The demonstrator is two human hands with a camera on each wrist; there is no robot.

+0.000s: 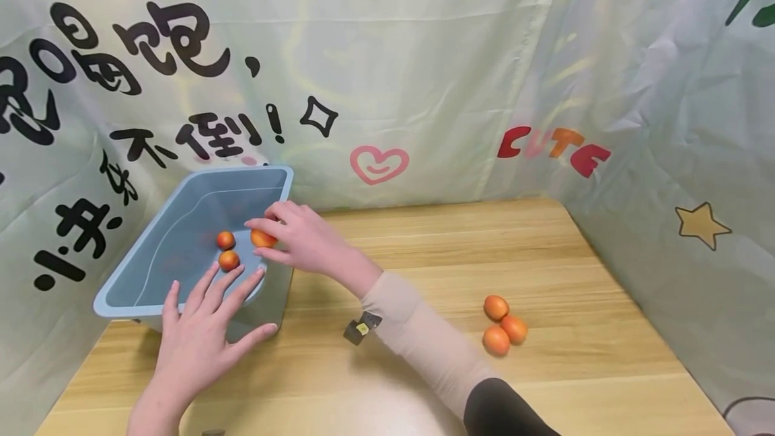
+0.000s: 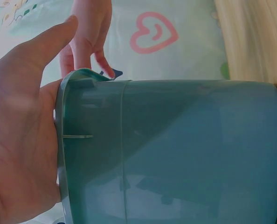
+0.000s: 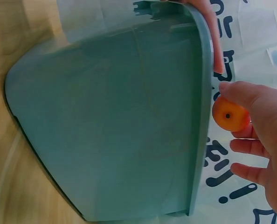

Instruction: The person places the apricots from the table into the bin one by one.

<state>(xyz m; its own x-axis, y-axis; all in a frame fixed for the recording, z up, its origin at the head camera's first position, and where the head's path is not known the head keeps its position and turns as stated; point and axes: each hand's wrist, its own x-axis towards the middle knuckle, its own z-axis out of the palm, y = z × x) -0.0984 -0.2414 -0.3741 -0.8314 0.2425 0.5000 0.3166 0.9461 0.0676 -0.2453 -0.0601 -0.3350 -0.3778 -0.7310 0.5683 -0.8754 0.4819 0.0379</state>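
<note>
1. Nearest us, our left hand (image 1: 202, 332) lay spread over the near rim of the bin (image 1: 188, 234), fingertips towards the inside and thumb out in front of the wall.
2. From the left wrist view we saw the palm at the rim; most of the fingers were hidden there, and we could not tell whether they pressed on the inside.
3. Our right hand (image 1: 299, 237) pinched one held fruit (image 1: 263, 238) between thumb and fingers, above the right part of the bin; we could not tell whether it touched the rim.
4. Below it, we saw two fruits (image 1: 226, 241) close together on the bin's floor.
5. Three fruits (image 1: 496, 341) sat clustered on the table (image 1: 581, 369), right of our right arm and well apart from the bin.
6. Our right arm wore a pale sleeve (image 1: 430, 338), dark farther up.
7. Behind, we had a printed cloth (image 1: 436, 73) with black writing, a pink heart (image 1: 379, 165) and a yellow star (image 1: 702, 225).
</note>
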